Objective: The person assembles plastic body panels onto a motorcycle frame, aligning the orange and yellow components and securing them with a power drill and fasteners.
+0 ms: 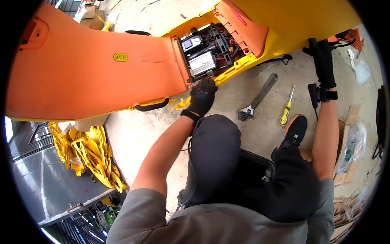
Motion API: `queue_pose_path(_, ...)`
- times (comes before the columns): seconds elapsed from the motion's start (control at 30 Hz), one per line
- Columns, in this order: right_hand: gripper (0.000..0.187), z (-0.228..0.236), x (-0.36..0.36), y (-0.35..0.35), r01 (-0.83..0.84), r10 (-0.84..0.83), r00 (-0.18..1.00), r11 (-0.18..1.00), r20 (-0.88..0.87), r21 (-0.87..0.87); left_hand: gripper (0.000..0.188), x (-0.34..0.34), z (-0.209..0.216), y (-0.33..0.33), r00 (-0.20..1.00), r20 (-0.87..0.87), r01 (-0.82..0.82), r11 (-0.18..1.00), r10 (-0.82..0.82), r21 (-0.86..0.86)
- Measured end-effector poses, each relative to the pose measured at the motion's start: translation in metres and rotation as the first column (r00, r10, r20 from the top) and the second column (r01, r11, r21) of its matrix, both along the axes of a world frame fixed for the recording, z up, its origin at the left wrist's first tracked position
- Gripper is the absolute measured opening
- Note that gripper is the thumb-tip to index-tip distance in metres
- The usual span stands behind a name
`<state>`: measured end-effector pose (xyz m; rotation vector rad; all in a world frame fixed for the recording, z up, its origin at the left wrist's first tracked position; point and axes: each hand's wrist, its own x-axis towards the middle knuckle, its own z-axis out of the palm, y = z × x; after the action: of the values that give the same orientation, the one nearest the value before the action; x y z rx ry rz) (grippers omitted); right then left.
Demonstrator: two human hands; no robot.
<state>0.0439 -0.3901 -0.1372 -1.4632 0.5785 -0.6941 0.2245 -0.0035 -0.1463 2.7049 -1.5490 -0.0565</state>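
Note:
A large vehicle body with an orange panel [101,69] and a yellow panel [304,24] lies in front of me. Between them an uncovered compartment shows a silver finned box [202,63], a black unit with a pale face [191,43] and bundled wires. My left hand [203,96], in a black glove, is closed at the compartment's near corner, by the yellow rim [233,74]; anything inside its curled fingers is hidden. My right hand [323,61], also black-gloved, reaches to the yellow panel's lower right edge with fingers stretched and thumb apart.
On the concrete floor lie an adjustable wrench [258,97] and a yellow-handled screwdriver [287,106], near my shoe [295,130]. Yellow plastic parts [89,152] are heaped on a dark table [44,183] at left. Cardboard and plastic wrapping [352,146] lie at right.

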Motion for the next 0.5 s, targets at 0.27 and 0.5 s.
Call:
queue_pose_path(0.27, 0.044, 0.003, 0.001, -0.004, 0.008, -0.008, 1.000, 1.000, -0.017, -0.008, 0.021, 0.007, 0.014, -0.014, 0.996, -0.072, -0.044, 0.999, 0.043, -0.005)
queue_pose_path(0.5, 0.041, -0.013, -0.008, -0.020, -0.065, 0.057, 0.995, 0.993, -0.086, -0.100, 0.023, 0.086, 0.080, -0.072, 0.985, 0.018, -0.167, 0.973, 0.172, -0.160)
